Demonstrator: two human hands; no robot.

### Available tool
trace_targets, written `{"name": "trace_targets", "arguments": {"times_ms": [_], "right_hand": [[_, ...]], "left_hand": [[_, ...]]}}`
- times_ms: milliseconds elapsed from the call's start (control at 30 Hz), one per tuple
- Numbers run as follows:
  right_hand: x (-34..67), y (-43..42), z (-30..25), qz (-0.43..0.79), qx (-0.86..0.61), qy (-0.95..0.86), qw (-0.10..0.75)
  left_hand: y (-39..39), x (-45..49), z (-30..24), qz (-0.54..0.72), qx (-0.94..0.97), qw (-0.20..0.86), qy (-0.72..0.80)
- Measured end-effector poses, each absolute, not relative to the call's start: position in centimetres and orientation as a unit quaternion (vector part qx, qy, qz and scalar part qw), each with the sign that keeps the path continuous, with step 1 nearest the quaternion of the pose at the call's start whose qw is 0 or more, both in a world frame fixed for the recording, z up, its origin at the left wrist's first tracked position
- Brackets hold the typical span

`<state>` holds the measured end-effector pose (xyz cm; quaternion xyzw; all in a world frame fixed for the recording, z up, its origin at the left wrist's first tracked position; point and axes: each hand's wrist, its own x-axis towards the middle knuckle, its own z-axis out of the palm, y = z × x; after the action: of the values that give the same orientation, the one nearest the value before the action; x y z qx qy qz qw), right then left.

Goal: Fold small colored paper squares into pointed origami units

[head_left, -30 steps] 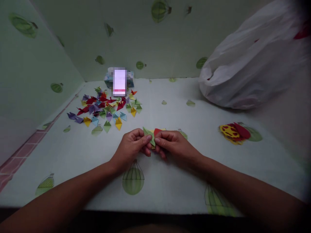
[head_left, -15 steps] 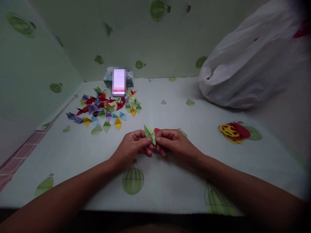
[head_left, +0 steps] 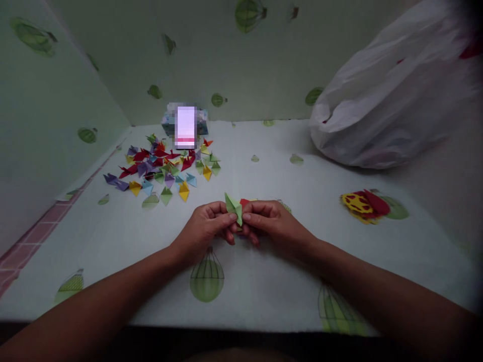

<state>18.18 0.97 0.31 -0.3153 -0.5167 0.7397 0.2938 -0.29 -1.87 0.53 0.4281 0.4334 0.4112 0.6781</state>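
Observation:
Between my two hands is a light green folded paper crane (head_left: 234, 207), held just above the table with a point sticking up to the left. The thumb and fingers of my left hand (head_left: 214, 221) pinch its left side. My right hand (head_left: 268, 219) pinches the lower right edge, thumb on the near side. Behind my right fingers, a bit of red paper (head_left: 244, 202) shows; most of it is hidden.
A heap of colourful folded paper cranes (head_left: 166, 168) lies at the back left, before a lit phone (head_left: 185, 125) leaning on a box. A white plastic bag (head_left: 362, 115) bulges at the back right. Red and yellow cut-outs (head_left: 363, 205) lie on the right of the patterned tablecloth (head_left: 151, 281).
Both hands keep their pinch on the green paper, with barely any shift of the fingers. The whole view has drifted very slightly.

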Motion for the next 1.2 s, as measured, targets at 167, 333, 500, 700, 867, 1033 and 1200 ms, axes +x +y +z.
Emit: {"name": "trace_targets", "arguments": {"times_ms": [167,333,500,700,867,1033,1200], "right_hand": [[18.17,1.08,0.01,0.738,-0.314,-0.519,0.295],[18.13,1.23,0.03,0.730,-0.311,-0.535,0.291],[18.09,1.20,0.45,0.707,-0.318,-0.564,0.285],[18.10,1.15,0.60,0.688,-0.336,-0.581,0.277],[18.13,1.17,0.16,0.708,-0.313,-0.567,0.283],[18.12,1.14,-0.07,0.724,-0.304,-0.548,0.286],[18.11,1.12,-0.10,0.729,-0.302,-0.542,0.288]], "left_hand": [[-1.90,-0.20,0.63,0.412,0.428,0.681,0.428],[-1.96,-0.23,0.61,0.412,0.429,0.679,0.431],[-1.99,-0.24,0.48,0.410,0.433,0.672,0.440],[-2.02,-0.04,0.77,0.408,0.432,0.665,0.452],[-2.02,0.03,0.94,0.413,0.427,0.661,0.458],[-1.99,0.03,0.91,0.415,0.425,0.668,0.448],[-2.00,0.05,0.82,0.419,0.422,0.675,0.437]]}}
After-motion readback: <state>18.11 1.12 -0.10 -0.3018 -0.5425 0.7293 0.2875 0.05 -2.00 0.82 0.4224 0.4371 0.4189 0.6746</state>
